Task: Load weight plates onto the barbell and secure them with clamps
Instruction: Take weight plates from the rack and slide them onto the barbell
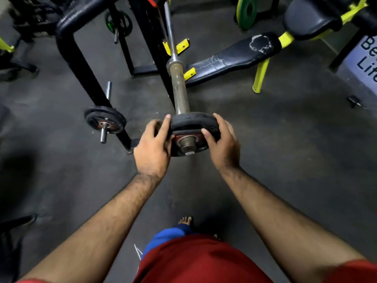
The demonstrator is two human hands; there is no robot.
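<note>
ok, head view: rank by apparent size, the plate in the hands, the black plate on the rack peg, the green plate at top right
1. Plate in the hands, largest, though it is the nearest.
2. Black plate on the rack peg, somewhat smaller.
3. Green plate, similar to 2; it is farther off, seen at an angle and cut by the frame edge, so this order is unsure.
</note>
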